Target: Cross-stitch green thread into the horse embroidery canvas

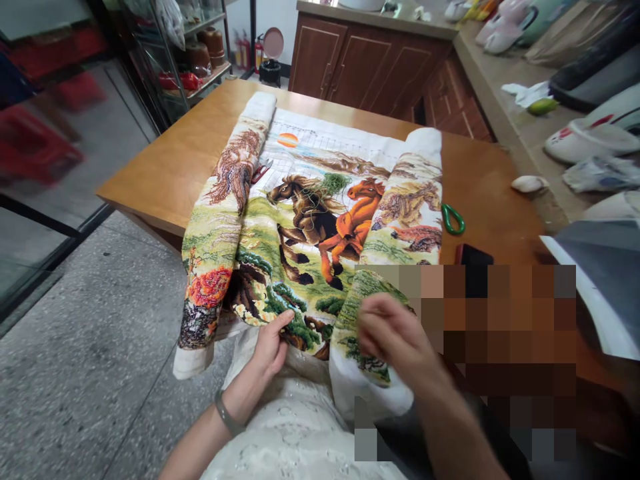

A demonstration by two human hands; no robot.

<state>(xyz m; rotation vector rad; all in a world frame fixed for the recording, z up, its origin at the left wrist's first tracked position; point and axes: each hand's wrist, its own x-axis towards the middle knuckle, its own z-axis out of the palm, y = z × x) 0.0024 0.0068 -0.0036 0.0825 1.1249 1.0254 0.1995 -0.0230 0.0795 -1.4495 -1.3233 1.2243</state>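
Note:
A cross-stitch cloth (310, 220) with running horses, a sun and green bushes lies over the table edge and toward my lap. Its two sides are rolled up, a left roll (207, 287) and a right roll (415, 180). My left hand (274, 341) grips the cloth's lower edge, thumb on top and fingers underneath. Over the lower right roll, my right hand (387, 327) is raised with fingers closed in a pinch. It is blurred by motion, and I cannot make out what it holds. A tangle of green thread (336, 181) rests on the stitched horses.
On the wooden table (155, 160) are green-handled scissors (453, 219) and a dark phone-like object (474, 256). Small red-handled snips (262, 171) lie beside the left roll. A counter (500, 87) with bowls and bags runs along the right. A pixelated patch hides the lower right.

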